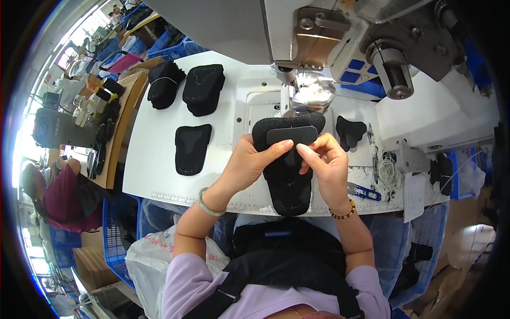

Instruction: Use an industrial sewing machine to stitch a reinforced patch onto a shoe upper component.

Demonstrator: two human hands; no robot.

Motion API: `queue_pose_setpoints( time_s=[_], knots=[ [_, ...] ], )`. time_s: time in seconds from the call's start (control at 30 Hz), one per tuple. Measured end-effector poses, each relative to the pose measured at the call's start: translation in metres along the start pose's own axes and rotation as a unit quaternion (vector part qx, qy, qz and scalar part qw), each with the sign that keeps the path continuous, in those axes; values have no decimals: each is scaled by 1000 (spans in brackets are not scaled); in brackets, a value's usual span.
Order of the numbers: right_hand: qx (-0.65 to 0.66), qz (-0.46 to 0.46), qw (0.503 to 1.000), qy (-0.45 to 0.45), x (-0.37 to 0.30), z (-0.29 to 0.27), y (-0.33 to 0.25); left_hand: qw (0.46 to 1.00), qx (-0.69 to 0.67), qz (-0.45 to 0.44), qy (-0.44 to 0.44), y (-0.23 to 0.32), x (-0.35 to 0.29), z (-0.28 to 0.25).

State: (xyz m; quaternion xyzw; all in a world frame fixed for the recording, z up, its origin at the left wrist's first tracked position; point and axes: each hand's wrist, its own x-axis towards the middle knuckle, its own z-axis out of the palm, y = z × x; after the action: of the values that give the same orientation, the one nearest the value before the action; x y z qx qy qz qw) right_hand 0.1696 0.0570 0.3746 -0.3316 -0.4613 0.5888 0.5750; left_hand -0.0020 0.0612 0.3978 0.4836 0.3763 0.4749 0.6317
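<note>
Just in front of the sewing machine's lit needle area (311,98), I hold up a long black fabric piece (289,196) with a thick, textured top edge. Its lower end hangs over the table's front edge. A smooth dark grey patch with rounded ends (292,135) lies across its upper part. My left hand (249,162) grips the fabric's left side, thumb on the patch's lower edge. My right hand (328,162) is closed at the right side, thumb and forefinger pinched by the patch; its other fingers are curled and partly hidden.
Black fabric stacks (203,89) and a single shaped piece (192,150) lie on the white table (151,159) to the left. On the right are a small black piece (350,133), blue-handled thread snips (364,192) and pale tangled cord (389,174). The machine head (319,37) overhangs the back.
</note>
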Motion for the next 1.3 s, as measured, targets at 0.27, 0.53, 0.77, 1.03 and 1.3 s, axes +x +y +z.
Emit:
queue_pose_setpoints(
  time_s=[0.27,0.53,0.77,1.03,1.3],
  knots=[
    [-179,-256,945,93,8,-37,15,995,-82,16,48,18,-2,12],
    [-556,-631,540,-22,20,-30,-3,991,-100,41,74,18,-6,15],
    [-522,-667,531,-8,32,-18,-17,978,-166,26,125,32,-9,20],
    [-535,-514,668,-62,52,2,-45,979,-133,98,119,39,28,8],
    [-505,-507,698,3,61,-9,-45,988,-83,101,77,41,58,7]
  ],
)
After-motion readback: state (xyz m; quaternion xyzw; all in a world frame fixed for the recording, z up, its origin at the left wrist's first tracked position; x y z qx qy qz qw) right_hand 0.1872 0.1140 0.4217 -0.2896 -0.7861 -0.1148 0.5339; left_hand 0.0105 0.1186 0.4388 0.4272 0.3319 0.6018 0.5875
